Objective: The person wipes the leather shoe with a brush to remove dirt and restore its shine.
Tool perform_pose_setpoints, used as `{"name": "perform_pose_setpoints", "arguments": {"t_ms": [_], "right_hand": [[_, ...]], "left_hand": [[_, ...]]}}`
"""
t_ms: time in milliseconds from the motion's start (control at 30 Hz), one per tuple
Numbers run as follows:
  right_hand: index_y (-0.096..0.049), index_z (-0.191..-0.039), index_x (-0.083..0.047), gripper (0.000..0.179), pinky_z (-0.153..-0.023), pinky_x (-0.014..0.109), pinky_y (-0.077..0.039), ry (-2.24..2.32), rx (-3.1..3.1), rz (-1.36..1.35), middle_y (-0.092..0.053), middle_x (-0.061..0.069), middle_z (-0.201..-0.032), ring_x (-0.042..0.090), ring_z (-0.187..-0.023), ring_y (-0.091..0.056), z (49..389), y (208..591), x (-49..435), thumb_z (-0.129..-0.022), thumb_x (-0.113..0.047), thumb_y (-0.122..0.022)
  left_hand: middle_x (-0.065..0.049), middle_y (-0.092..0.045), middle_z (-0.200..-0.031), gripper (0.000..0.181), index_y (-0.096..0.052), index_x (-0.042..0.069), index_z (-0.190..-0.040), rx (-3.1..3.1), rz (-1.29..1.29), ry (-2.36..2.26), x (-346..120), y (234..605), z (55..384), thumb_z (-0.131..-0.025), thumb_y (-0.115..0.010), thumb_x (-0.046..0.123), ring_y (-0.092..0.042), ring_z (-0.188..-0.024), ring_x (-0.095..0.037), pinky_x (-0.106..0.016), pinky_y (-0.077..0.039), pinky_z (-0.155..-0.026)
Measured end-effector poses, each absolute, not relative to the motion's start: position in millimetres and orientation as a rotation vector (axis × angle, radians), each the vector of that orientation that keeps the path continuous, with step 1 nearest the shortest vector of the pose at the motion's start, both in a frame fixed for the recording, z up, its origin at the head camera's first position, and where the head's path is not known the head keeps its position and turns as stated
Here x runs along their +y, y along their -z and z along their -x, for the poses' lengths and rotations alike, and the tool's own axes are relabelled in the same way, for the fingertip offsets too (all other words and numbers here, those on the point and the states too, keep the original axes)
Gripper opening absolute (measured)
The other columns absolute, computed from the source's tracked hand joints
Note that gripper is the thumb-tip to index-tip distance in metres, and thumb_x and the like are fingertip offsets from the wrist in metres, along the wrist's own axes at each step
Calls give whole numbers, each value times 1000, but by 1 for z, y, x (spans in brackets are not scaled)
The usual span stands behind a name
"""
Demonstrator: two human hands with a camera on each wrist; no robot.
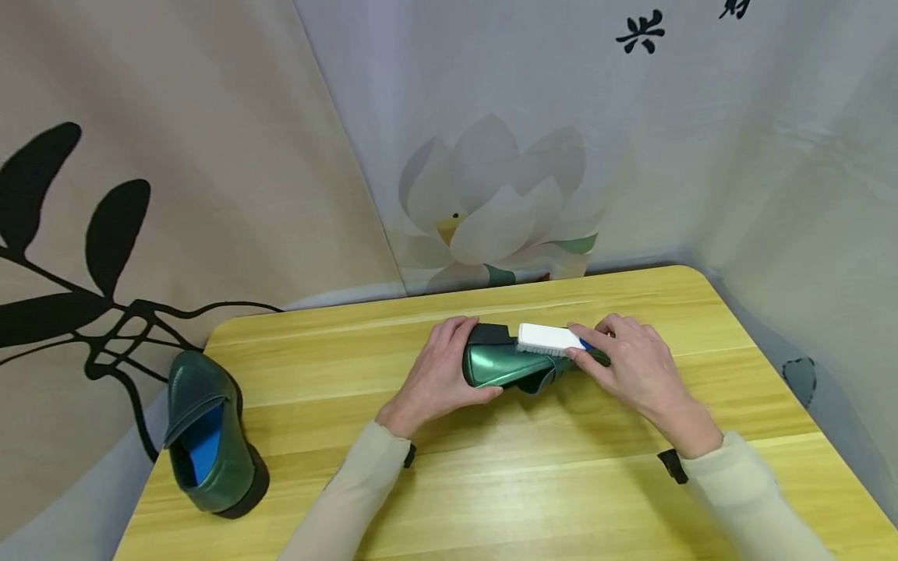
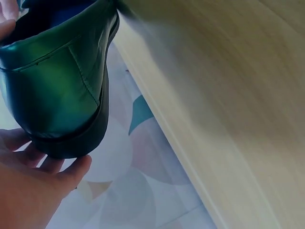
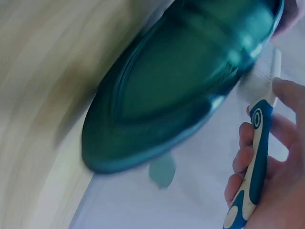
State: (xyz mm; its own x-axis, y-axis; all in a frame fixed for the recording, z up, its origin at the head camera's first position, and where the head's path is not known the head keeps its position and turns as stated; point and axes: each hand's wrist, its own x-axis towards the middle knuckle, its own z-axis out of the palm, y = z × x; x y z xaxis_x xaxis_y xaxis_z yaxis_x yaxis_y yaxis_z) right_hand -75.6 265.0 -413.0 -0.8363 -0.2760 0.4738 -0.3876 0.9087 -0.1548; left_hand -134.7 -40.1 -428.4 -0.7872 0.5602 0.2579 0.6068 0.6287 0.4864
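My left hand [image 1: 436, 375] grips the heel end of a dark green glossy loafer [image 1: 500, 365] above the middle of the table. The shoe is turned on its side, its black heel facing away and its toe pointing right. A white scrub brush [image 1: 549, 337] is in my right hand [image 1: 637, 372], its bristles down against the shoe's edge near the sole. In the right wrist view, fingers curl round the brush's blue-and-white handle [image 3: 259, 152]; the toe [image 3: 162, 90] shows beside it. The left wrist view shows the back of the shoe [image 2: 52, 95] with fingers at its heel.
A matching green loafer [image 1: 235, 460] with a blue insole stands upright at the left edge of the wooden table [image 1: 561, 499]. Behind the table hangs a printed curtain [image 1: 491, 78] with a flower, leaves and dark characters.
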Motion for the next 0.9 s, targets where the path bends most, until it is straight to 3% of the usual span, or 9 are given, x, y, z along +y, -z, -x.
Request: {"name": "perform_pose_setpoints", "arguments": {"t_ms": [133, 433, 700, 900], "right_hand": [[-77, -126, -17, 40, -61, 37, -41, -380, -2593, -525, -61, 5, -89, 22, -74, -54, 73, 416, 257, -92, -39, -77], [-77, -124, -13, 40, -63, 42, -40, -382, -2600, -315, -64, 10, -92, 28, -75, -56, 68, 425, 285, -86, -26, -83], [-76, -126, -13, 41, -60, 38, -40, -439, -2511, -484, -63, 8, -92, 26, -76, -56, 69, 427, 270, -96, -41, -73], [-76, -126, -12, 44, -61, 39, -40, -447, -2548, -408, -63, 9, -93, 25, -75, -55, 66, 431, 275, -85, -25, -84]], "left_hand": [[-16, -47, -146, 105, -45, 1, -152, -2757, 997, 867, -40, 429, 135, -72, -90, 53, -45, -131, -33, -48, -48, -104], [-15, -45, -149, 105, -44, 2, -153, -2788, 963, 882, -45, 436, 136, -73, -89, 53, -44, -134, -32, -49, -46, -106], [-16, -46, -148, 105, -44, 0, -153, -2787, 937, 924, -44, 434, 135, -73, -88, 53, -44, -133, -35, -50, -48, -102], [-15, -44, -151, 106, -41, 4, -156, -2833, 913, 926, -44, 435, 135, -74, -87, 54, -42, -135, -34, -51, -47, -103]]}}
